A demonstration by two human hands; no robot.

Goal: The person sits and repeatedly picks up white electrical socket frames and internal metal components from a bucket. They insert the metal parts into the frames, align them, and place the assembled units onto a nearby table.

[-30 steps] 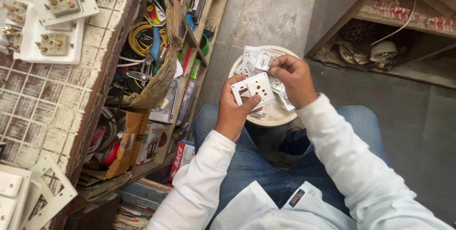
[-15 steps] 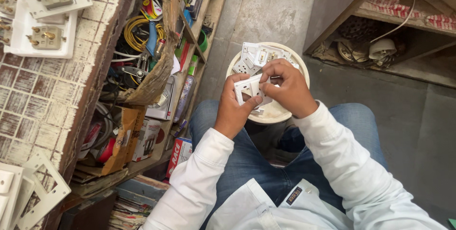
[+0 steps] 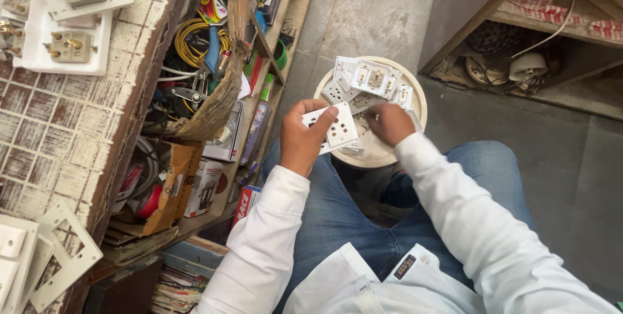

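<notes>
White socket plate (image 3: 334,127) in L hand (image 3: 302,140) | R hand (image 3: 389,123) in bucket (image 3: 415,90)

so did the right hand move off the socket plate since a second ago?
Yes. The right hand left the socket plate and reached into the bucket.

Both my arms reach forward over my knees in white sleeves — my left hand (image 3: 304,137) raised, fingers curled shut in a pinch, thumb on top. My right hand (image 3: 389,123) lies lower, knuckles up, fingers bent downward — fingertips hidden.
</notes>
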